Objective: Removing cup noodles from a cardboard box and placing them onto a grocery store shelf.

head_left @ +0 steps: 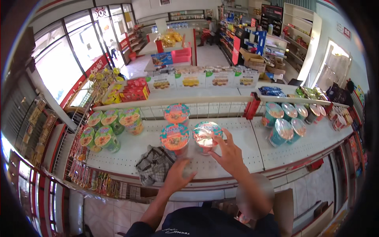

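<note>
On the white perforated shelf [213, 170] before me, my right hand [231, 156] grips the right side of an instant noodle cup [204, 132] with a shiny teal and orange lid. Two more noodle cups of that kind stand to its left, a front one [175, 138] and one behind it [177, 113]. My left hand [179, 175] is over the shelf's front edge, thumb apart from its slightly blurred fingers, holding nothing. Just left of that hand lies a crumpled black-and-white checked cloth [154, 165].
Several green-lidded cups [106, 136] stand at the left, and several teal cups [281, 132] at the right. Snack sachets [92, 179] hang along the front left edge. White boxes [193, 80] and red packs [135, 90] line the upper level. A person [208, 31] is far back.
</note>
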The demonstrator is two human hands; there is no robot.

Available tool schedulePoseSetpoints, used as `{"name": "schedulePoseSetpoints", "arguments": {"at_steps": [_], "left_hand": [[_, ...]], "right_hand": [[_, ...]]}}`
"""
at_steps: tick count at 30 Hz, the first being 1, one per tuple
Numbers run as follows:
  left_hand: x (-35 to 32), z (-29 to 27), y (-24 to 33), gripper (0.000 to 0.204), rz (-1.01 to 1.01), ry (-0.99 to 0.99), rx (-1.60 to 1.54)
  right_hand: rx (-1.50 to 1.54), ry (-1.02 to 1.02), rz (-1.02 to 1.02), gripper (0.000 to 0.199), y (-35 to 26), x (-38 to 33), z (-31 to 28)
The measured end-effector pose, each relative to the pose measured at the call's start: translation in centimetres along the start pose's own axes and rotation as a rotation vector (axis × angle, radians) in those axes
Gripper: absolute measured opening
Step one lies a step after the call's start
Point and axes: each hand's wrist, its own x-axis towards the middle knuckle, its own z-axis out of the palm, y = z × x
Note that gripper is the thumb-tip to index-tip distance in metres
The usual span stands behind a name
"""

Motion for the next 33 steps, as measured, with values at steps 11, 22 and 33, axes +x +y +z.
{"name": "schedulePoseSetpoints", "arguments": {"at_steps": [11,22,33], "left_hand": [[0.1,1.9,0.0,0.027,0.16,0.06,0.307],[0.1,1.4,-0.3,0.028,0.243,0.062,0.321],[0.0,0.8,-1.0,0.023,0.427,-0.141,0.147]], "right_hand": [[-0.19,0.129,-0.04,0.062,3.6,8.1,5.1],[-0.14,0.041,0.131,0.082,1.7,6.3,5.3],[0.216,0.144,0.212,0.041,-3.8,-9.6,6.0]]}}
